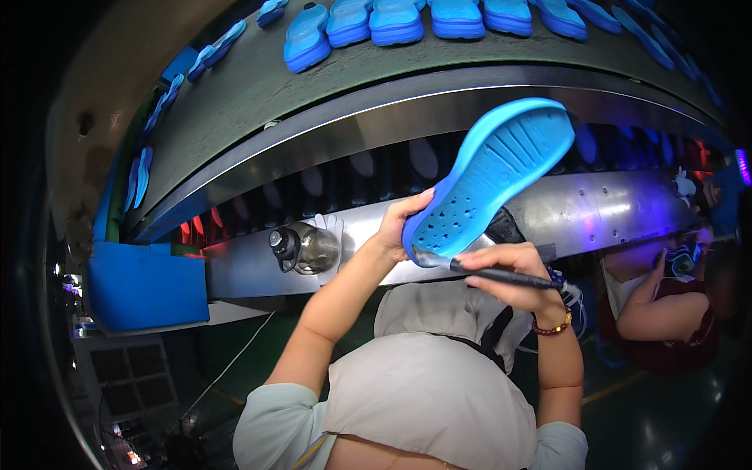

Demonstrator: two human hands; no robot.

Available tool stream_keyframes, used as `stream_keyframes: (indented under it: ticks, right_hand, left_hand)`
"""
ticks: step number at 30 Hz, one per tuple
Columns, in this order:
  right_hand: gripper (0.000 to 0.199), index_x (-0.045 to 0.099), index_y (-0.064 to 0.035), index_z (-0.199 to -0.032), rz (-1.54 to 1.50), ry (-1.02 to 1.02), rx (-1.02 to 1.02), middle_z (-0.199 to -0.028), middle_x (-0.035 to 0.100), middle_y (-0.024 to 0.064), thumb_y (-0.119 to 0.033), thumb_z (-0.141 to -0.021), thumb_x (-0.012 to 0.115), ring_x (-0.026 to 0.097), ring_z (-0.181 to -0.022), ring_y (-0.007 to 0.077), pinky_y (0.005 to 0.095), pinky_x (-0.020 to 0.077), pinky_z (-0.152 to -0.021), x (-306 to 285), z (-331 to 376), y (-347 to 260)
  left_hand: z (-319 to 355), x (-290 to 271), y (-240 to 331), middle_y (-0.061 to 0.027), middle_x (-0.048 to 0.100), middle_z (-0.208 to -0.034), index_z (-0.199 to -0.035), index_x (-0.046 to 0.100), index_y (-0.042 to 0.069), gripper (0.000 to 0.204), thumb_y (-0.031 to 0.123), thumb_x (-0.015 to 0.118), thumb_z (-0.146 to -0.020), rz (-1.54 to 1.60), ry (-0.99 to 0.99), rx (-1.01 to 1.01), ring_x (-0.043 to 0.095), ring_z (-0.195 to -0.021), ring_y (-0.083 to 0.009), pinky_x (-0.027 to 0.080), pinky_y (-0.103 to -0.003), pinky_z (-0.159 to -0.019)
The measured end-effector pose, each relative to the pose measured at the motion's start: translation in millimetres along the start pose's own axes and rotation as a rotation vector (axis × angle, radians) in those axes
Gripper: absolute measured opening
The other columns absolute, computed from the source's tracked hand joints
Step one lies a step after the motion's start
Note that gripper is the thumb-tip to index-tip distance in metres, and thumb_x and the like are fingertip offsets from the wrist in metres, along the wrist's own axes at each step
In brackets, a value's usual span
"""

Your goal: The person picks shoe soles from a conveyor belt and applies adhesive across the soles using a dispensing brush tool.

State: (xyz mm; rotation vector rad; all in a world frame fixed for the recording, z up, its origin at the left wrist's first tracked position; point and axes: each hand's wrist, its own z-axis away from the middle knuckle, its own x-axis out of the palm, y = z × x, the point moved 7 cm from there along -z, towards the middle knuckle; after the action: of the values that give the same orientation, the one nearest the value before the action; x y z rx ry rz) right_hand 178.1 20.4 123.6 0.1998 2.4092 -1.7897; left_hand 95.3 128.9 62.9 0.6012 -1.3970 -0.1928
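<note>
Hands on one blue sole

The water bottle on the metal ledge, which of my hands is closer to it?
Left. Your left hand grips the heel end of the blue shoe sole, just right of the water bottle. Your right hand, holding a dark brush, is farther right.

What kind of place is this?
Probably a shoe factory. A row of blue soles sits on a conveyor, and the left hand holds a sole while the right hand works its edge with a brush.
</note>
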Motion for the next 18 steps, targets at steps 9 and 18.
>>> stream_keyframes:
  ticks: [9,18]
  right_hand:
    - [0.016,0.065,-0.0004,-0.088,0.078,-0.286,-0.013,-0.092,0.066,0.0124,-0.002,-0.072,0.067,0.064,-0.088,0.0231,0.0303,0.0502,-0.079,-17,5,-9]
    - [0.02,0.065,0.0001,-0.089,0.159,-0.296,-0.097,-0.094,0.065,0.0128,0.006,-0.07,0.066,0.065,-0.078,0.0185,0.0262,0.0527,-0.067,-29,14,-18]
  left_hand:
    - [5,15,-10,-0.0194,0.052,-0.115,-0.125,0.042,-0.002,0.059,0.038,0.052,-0.083,-0.539,0.162,-0.519,0.056,-0.098,-0.0233,0.045,-0.032,-0.085]
    - [33,1,4,-0.0233,0.054,-0.112,-0.12,0.047,-0.005,0.065,0.04,0.057,-0.074,-0.525,0.38,-0.476,0.059,-0.093,-0.0301,0.05,-0.039,-0.079]
